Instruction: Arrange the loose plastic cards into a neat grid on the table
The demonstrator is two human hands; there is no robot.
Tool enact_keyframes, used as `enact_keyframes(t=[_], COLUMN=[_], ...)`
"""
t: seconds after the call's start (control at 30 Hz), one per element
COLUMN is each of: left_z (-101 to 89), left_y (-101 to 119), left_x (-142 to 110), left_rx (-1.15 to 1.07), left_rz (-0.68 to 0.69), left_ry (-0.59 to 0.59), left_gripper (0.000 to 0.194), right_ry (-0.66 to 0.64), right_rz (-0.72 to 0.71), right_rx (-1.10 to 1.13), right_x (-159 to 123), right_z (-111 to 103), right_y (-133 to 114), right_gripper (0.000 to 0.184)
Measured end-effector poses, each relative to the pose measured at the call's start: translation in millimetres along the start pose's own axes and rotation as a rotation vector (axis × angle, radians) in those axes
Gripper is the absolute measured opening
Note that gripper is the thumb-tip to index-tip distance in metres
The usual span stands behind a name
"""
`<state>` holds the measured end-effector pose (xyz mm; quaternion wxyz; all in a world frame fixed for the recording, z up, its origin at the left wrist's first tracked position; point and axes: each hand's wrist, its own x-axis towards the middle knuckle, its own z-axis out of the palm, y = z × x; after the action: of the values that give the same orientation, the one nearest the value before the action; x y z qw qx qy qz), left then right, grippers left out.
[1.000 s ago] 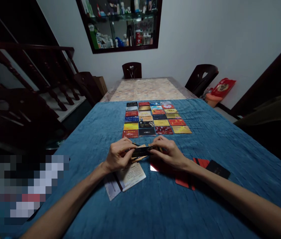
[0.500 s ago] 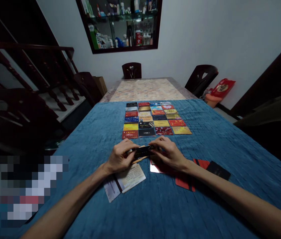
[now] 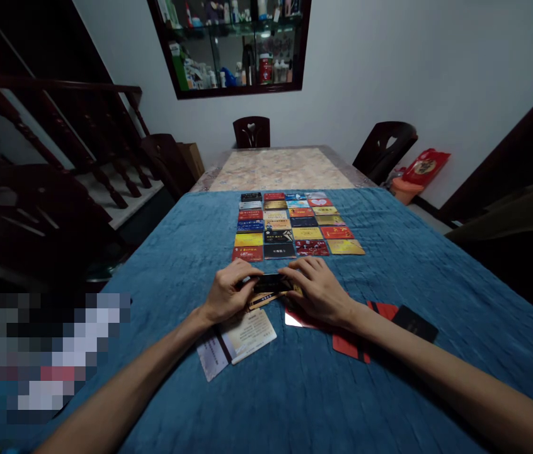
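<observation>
My left hand (image 3: 229, 291) and my right hand (image 3: 316, 289) meet over a blue cloth (image 3: 162, 265), both pinching a dark card (image 3: 272, 282) by its ends. A tan card (image 3: 261, 300) lies just under it. Beyond the hands a grid of several coloured cards (image 3: 295, 224) is laid out in neat rows. Under my left wrist lie two pale cards (image 3: 235, 340). By my right forearm sit red cards (image 3: 349, 343) and a black card (image 3: 414, 323).
The cloth covers the near part of a long table (image 3: 278, 169) with a marbled top. Dark chairs (image 3: 251, 131) stand at the far end and right side. A stair railing (image 3: 53, 126) runs along the left. A wall cabinet (image 3: 233, 44) holds bottles.
Both hands have lowered slightly and drawn closer together on the dark card. The laid-out cards have not moved.
</observation>
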<state>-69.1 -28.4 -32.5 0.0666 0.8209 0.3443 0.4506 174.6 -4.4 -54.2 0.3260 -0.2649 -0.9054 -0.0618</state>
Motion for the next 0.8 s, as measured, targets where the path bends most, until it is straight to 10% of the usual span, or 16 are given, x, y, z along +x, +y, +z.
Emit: enact_keyframes(t=[0.8], left_z=[4.4], left_y=[-4], left_x=[8], left_rx=[0.071], left_rz=[0.084], left_ry=[0.018], left_gripper=[0.024], right_ry=[0.094], right_rz=[-0.085], right_rx=[-0.227], right_x=[4], right_z=[-12], right_y=[5], right_gripper=[0.044])
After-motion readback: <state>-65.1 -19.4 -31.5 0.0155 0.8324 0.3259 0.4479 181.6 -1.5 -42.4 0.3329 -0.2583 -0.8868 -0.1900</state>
